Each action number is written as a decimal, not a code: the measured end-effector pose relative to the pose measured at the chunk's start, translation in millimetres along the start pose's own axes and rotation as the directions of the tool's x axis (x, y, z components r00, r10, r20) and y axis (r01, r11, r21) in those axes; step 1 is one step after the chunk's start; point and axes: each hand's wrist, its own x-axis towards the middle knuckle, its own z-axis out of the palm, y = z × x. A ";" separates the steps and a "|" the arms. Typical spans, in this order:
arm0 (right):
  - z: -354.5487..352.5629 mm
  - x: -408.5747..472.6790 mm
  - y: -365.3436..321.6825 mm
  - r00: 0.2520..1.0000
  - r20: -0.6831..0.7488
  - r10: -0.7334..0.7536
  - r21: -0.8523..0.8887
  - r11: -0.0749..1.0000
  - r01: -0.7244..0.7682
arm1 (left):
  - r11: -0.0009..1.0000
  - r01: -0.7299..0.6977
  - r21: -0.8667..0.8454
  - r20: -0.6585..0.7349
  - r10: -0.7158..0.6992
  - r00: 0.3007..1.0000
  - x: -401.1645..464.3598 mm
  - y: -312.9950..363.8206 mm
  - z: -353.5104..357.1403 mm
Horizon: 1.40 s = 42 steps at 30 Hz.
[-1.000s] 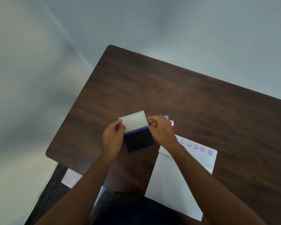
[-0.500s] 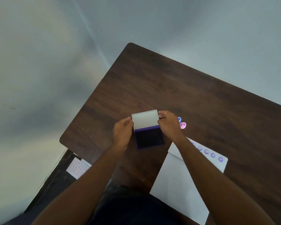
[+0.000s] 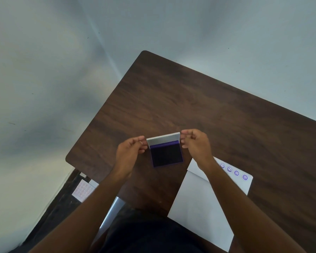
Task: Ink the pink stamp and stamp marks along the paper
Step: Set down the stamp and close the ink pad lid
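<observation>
Head view is filled mostly by a dark wooden table (image 3: 217, 114) set against pale walls. A white paper (image 3: 201, 203) lies on the near right part of the table, partly crossed by the right forearm, and a row of purple stamped marks (image 3: 233, 171) is seen along its far edge. Beside the table's near left corner, on the dark floor, a small sheet of pinkish dots (image 3: 83, 189) is seen, with a grey metal leg (image 3: 111, 212) beneath the table edge. An ink pad (image 3: 166, 154) sits on the table just left of the paper, its dark inked face exposed and its pale lid (image 3: 163, 139) raised upright at the far side. The pink stamp cannot be found; any spot behind the right hand is hidden.

The left hand (image 3: 129, 154) is held at the lid's left edge, thumb and forefinger brought close together at the lid's corner; whether it is truly pinched cannot be told. The right hand (image 3: 197, 145) is held at the lid's right edge with fingers loosely curled and slightly parted, fingertips just beside or touching the lid, nothing gripped inside it.
</observation>
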 end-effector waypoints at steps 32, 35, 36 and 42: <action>6.7 -23.1 38.3 0.986 -0.072 0.151 -0.118 0.980 -0.159 | 0.987 0.116 0.107 0.052 -0.122 0.991 -18.2 -52.8 3.7; 5.1 -22.5 37.4 0.987 -0.116 0.116 -0.131 0.983 -0.131 | 0.985 0.067 0.157 0.042 -0.074 0.996 -19.4 -51.1 4.4; 5.1 -22.5 37.2 0.986 -0.125 0.107 -0.135 0.983 -0.124 | 0.982 0.048 0.181 0.038 -0.056 0.998 -20.2 -50.0 4.3; 4.4 -29.3 26.4 0.985 -0.164 -0.054 -0.253 0.967 0.011 | 0.907 -0.179 0.382 0.021 0.185 0.982 -27.2 -34.8 7.7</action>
